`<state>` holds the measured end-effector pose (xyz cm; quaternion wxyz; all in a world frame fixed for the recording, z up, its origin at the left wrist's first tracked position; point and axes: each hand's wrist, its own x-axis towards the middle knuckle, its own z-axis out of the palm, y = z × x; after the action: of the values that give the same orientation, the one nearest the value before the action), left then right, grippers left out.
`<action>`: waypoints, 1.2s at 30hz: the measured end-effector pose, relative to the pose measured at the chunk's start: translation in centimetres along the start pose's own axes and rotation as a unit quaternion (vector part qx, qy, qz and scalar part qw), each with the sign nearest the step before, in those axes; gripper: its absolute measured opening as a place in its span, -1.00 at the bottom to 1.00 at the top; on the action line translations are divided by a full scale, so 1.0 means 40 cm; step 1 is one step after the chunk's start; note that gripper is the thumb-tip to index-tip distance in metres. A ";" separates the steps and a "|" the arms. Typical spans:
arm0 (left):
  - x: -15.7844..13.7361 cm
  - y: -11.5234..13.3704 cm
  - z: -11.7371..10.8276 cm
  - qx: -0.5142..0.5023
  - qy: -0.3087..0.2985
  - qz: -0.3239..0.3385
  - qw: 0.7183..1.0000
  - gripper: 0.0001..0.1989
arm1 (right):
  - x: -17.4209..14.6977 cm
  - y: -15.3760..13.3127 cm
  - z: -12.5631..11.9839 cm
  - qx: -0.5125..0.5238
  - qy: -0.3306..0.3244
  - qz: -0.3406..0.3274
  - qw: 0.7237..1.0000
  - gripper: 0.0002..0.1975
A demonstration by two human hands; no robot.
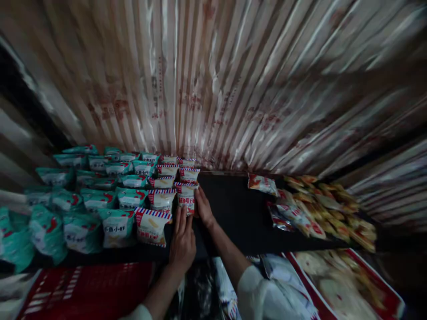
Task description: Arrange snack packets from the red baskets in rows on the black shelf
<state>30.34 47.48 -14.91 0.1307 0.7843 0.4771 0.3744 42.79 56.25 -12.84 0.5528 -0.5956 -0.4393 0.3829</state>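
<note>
A white and red snack bag (186, 195) with a striped top edge stands upright on the black shelf (230, 200). My right hand (204, 206) lies along its right side, fingers pointing up. My left hand (183, 238) has its fingers stretched together against the bag's lower front. Between them, my two hands hold the bag. Similar striped bags stand behind it in a column. Just left of my left hand is another striped bag (151, 226), leaning slightly at the front of the neighbouring column. Parts of my fingers are hidden or dim.
Teal snack bags (118, 226) stand in several rows at the left. Loose red-white packets (262, 183) and yellow packets (328, 209) lie at the right. Below the shelf are a red crate (90, 289) and a red-edged box (376, 262) of packets. Corrugated plastic-covered sheeting (207, 89) rises behind.
</note>
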 end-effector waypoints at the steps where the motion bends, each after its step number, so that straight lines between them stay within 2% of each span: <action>1: 0.000 0.001 -0.002 0.003 0.001 0.001 1.000 -0.52 | -0.003 0.001 0.000 0.000 0.002 -0.004 1.000 -0.37; 9: 0.000 -0.001 -0.013 -0.003 0.031 0.035 0.999 -0.56 | -0.045 0.014 -0.024 0.001 0.034 -0.008 0.999 -0.37; 15: -0.002 0.004 -0.016 0.005 0.049 0.023 0.999 -0.60 | -0.041 0.009 -0.090 -0.023 0.071 -0.032 0.997 -0.40; 20: -0.004 0.006 -0.018 0.005 0.036 0.026 0.999 -0.61 | -0.070 0.002 -0.156 -0.008 0.095 -0.035 0.995 -0.46; 25: -0.010 0.007 -0.029 -0.004 0.050 0.041 0.998 -0.65 | -0.169 -0.004 -0.204 0.013 0.111 -0.035 0.993 -0.48; 30: -0.023 0.030 -0.042 -0.001 0.040 0.085 0.996 -0.68 | -0.294 -0.005 -0.241 0.006 0.113 -0.017 0.993 -0.52; 32: -0.045 0.048 -0.043 -0.010 0.040 0.073 0.997 -0.68 | -0.342 -0.001 -0.259 -0.007 0.104 -0.013 0.994 -0.54; 34: -0.083 0.072 -0.040 -0.025 0.020 0.046 0.998 -0.66 | -0.389 0.006 -0.276 -0.028 0.098 -0.005 0.995 -0.56; 36: -0.130 0.099 -0.038 -0.045 -0.026 0.032 0.998 -0.64 | -0.434 0.016 -0.293 -0.054 0.087 0.003 0.995 -0.58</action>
<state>30.44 40.82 -14.06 0.1666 0.8019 0.4308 0.3790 48.35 36.05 -12.87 0.5546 -0.6570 -0.4079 0.3074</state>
